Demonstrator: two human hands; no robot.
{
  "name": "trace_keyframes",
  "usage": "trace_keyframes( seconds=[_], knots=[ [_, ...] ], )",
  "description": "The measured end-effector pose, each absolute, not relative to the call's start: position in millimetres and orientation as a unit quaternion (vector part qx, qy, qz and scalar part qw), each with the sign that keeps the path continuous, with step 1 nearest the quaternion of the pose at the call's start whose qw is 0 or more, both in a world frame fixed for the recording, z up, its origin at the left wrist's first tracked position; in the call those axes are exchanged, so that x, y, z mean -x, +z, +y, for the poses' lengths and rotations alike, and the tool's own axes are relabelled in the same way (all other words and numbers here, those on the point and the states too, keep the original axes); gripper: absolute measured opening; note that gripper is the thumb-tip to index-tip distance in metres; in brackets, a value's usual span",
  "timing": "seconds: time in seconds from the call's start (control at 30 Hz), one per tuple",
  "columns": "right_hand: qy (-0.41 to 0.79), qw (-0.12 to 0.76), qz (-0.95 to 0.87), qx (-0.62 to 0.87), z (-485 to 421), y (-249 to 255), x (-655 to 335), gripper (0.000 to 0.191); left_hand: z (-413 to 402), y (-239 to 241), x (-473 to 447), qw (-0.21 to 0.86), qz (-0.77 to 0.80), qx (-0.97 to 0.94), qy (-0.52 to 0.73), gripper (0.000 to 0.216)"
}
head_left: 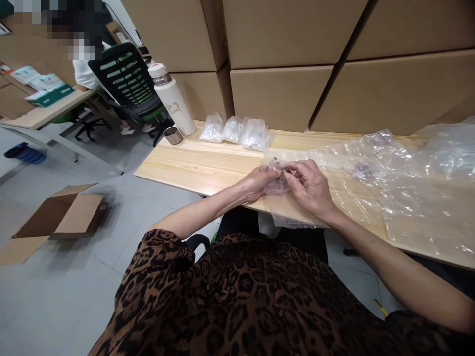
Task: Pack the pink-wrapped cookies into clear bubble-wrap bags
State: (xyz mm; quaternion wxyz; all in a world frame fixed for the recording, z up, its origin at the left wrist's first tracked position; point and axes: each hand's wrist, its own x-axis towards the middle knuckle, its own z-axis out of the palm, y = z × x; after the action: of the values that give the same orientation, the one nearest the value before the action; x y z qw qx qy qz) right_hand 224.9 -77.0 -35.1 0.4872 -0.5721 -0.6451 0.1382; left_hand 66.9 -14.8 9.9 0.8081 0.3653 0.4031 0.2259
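Observation:
My left hand (258, 183) is closed around a small clear plastic bag (276, 187) with a faint purple tint, just over the table's front edge. At the upper part of that bag, the thumb and forefinger of my right hand (311, 190) are pinched together; whatever lies between them is too small to make out. Tiny dark spots show by the fingertips. Under and beside my right hand spreads a large sheet of clear plastic film (352, 202), with a small purplish clear bundle (362, 171) on it.
Several filled clear packets (255, 134) line the back of the wooden table (178, 165), near a white thermos (175, 101) and a metal cup (172, 135). Stacked cartons (280, 96) rise behind. An open cardboard box (74, 212) sits on the floor; a person sits by an office chair (126, 84).

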Motion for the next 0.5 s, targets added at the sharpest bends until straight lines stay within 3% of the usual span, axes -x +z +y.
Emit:
trace_keyframes(
  seconds=[0.2,0.37,0.5],
  knots=[
    [0.162,0.495,-0.633,0.574,-82.7,-31.2,-229.2,0.024,-15.1,5.9,-70.4,0.785,0.428,-0.383,0.231,0.018],
    [0.229,0.495,-0.594,0.592,-89.0,-36.3,-231.3,0.043,-10.1,3.1,-69.7,0.806,0.419,-0.356,0.217,0.056],
    [0.273,0.520,-0.552,0.592,-87.3,-42.1,-231.3,0.052,-10.6,0.7,-68.0,0.791,0.415,-0.393,0.218,0.024]
  ],
)
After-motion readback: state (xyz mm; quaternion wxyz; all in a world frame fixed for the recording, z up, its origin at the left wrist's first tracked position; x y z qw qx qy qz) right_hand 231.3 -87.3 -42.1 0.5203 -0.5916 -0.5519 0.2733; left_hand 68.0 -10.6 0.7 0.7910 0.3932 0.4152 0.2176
